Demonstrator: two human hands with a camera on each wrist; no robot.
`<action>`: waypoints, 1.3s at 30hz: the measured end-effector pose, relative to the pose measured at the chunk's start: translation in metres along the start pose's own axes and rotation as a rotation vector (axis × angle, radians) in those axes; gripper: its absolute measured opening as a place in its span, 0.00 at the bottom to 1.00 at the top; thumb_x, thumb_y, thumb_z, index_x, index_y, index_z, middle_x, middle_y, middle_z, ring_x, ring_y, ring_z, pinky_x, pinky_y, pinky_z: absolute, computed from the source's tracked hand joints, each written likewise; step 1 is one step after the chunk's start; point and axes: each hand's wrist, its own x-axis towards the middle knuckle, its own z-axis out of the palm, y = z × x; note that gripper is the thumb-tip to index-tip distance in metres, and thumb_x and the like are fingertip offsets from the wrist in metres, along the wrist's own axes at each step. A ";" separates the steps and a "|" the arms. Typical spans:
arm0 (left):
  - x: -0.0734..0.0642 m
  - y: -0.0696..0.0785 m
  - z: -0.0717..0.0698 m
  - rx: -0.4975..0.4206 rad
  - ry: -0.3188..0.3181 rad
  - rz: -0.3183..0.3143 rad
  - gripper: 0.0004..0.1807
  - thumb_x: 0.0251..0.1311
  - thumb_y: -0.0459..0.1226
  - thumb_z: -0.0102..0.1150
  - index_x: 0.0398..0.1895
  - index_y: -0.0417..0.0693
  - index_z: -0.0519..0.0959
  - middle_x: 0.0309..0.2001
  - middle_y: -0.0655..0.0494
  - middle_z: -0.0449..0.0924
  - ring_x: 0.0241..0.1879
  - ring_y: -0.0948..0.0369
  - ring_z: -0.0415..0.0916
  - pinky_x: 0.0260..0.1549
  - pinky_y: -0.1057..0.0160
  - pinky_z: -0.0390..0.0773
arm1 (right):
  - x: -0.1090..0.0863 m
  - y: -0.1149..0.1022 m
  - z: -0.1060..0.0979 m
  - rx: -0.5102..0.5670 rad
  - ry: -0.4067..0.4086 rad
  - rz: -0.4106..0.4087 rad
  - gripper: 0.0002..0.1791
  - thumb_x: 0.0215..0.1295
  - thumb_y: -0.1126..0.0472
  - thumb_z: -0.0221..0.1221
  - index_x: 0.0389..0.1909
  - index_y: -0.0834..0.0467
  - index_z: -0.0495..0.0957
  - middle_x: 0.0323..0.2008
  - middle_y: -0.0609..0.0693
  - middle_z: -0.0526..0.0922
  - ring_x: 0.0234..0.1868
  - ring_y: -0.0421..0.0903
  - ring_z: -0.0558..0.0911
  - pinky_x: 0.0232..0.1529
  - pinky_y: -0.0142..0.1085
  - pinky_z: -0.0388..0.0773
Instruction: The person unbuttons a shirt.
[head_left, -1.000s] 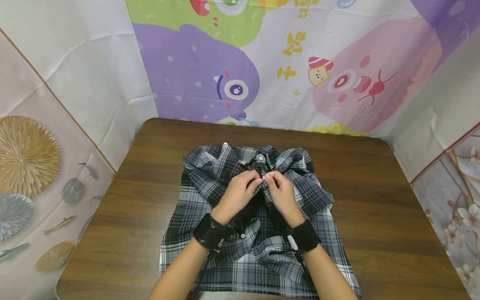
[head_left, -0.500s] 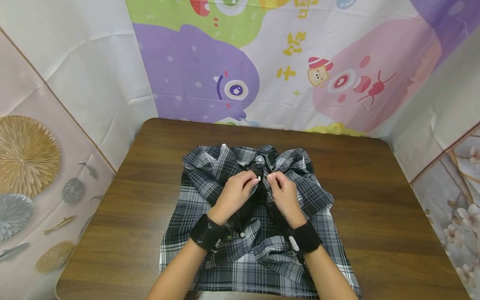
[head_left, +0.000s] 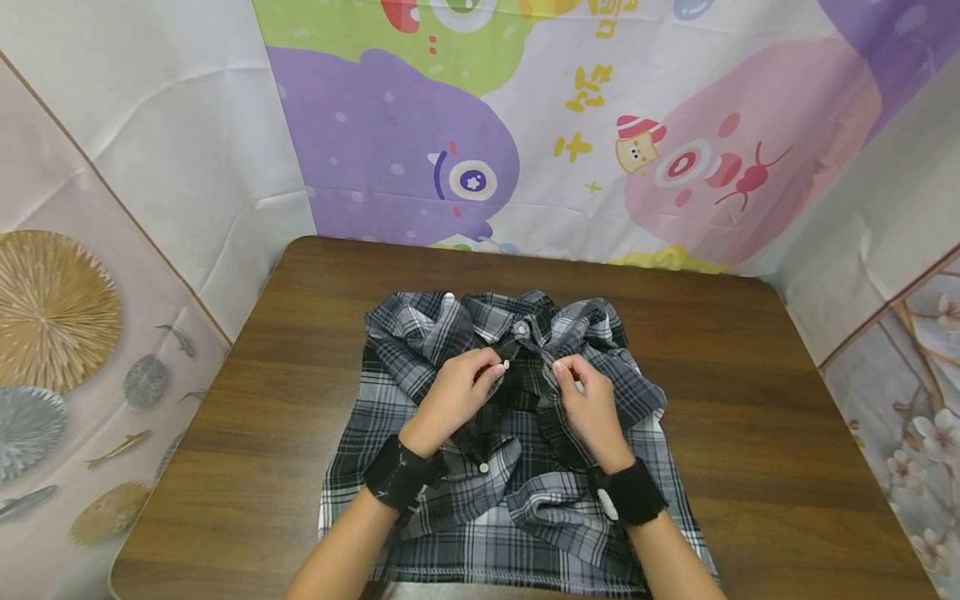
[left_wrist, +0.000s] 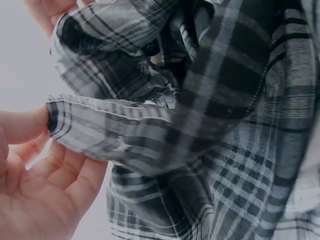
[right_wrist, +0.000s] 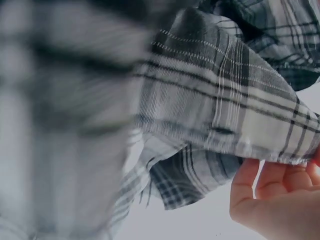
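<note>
A black, grey and white plaid shirt (head_left: pixel 465 554) lies with its front edges parted below the collar. My left hand (head_left: pixel 457 396) pinches one front edge between thumb and fingers, beside a white button (head_left: pixel 506 364). The opposite edge is pinched by my right hand (head_left: pixel 592 408), a gap away. Near the collar sits another white button (head_left: pixel 521 329), and a lower button (head_left: pixel 483 467) shows below my left hand. In the left wrist view, the left thumb and fingers (left_wrist: pixel 50 185) grip the cloth's end. A dark slit (right_wrist: pixel 221 131) marks the strip above my right hand in its wrist view.
The shirt rests on a brown wooden table (head_left: pixel 780 467) with rounded corners. Behind it hangs a cartoon-printed cloth (head_left: pixel 420 158). Patterned panels stand at the left and right. Black bands (head_left: pixel 401 471) wrap both wrists.
My hands have drawn apart, the left to the left and the right to the right and slightly nearer. Both keep hold of the shirt's edges, and the gap between the edges has widened.
</note>
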 end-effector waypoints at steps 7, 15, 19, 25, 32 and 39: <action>-0.014 -0.003 -0.005 0.026 -0.083 -0.049 0.08 0.65 0.39 0.52 0.28 0.51 0.75 0.20 0.61 0.62 0.19 0.65 0.60 0.22 0.68 0.62 | -0.009 0.013 -0.010 -0.108 -0.060 -0.058 0.07 0.64 0.61 0.56 0.29 0.60 0.78 0.29 0.54 0.83 0.35 0.50 0.81 0.39 0.45 0.74; -0.030 -0.014 0.000 0.013 -0.142 -0.090 0.09 0.64 0.39 0.53 0.26 0.51 0.75 0.19 0.62 0.62 0.18 0.67 0.59 0.20 0.70 0.61 | -0.022 0.034 -0.015 -0.215 -0.123 -0.108 0.06 0.62 0.61 0.58 0.28 0.58 0.80 0.23 0.48 0.80 0.25 0.40 0.75 0.31 0.35 0.72; -0.035 -0.016 0.002 0.009 -0.166 -0.116 0.09 0.64 0.40 0.54 0.25 0.52 0.74 0.18 0.63 0.61 0.18 0.67 0.59 0.19 0.70 0.60 | -0.029 0.042 -0.015 -0.238 -0.172 -0.070 0.06 0.61 0.60 0.60 0.29 0.57 0.82 0.26 0.48 0.82 0.28 0.40 0.77 0.32 0.36 0.74; -0.042 -0.022 0.006 -0.002 -0.213 -0.127 0.10 0.64 0.39 0.54 0.24 0.51 0.74 0.18 0.63 0.61 0.17 0.67 0.58 0.18 0.71 0.60 | -0.035 0.047 -0.012 -0.271 -0.208 0.029 0.05 0.58 0.60 0.62 0.26 0.56 0.81 0.26 0.48 0.80 0.28 0.40 0.75 0.32 0.35 0.73; -0.047 -0.026 0.011 0.002 -0.241 -0.129 0.10 0.63 0.39 0.54 0.24 0.50 0.76 0.19 0.63 0.62 0.18 0.67 0.60 0.18 0.71 0.61 | -0.033 0.046 -0.011 -0.282 -0.220 0.130 0.11 0.55 0.59 0.65 0.22 0.57 0.74 0.24 0.49 0.73 0.26 0.42 0.70 0.31 0.34 0.67; -0.050 -0.026 0.014 0.005 -0.253 -0.122 0.10 0.64 0.39 0.53 0.25 0.49 0.76 0.19 0.62 0.63 0.18 0.67 0.60 0.19 0.70 0.61 | -0.021 0.029 -0.014 -0.285 -0.247 0.141 0.12 0.57 0.55 0.63 0.28 0.58 0.74 0.28 0.52 0.73 0.32 0.47 0.69 0.36 0.37 0.64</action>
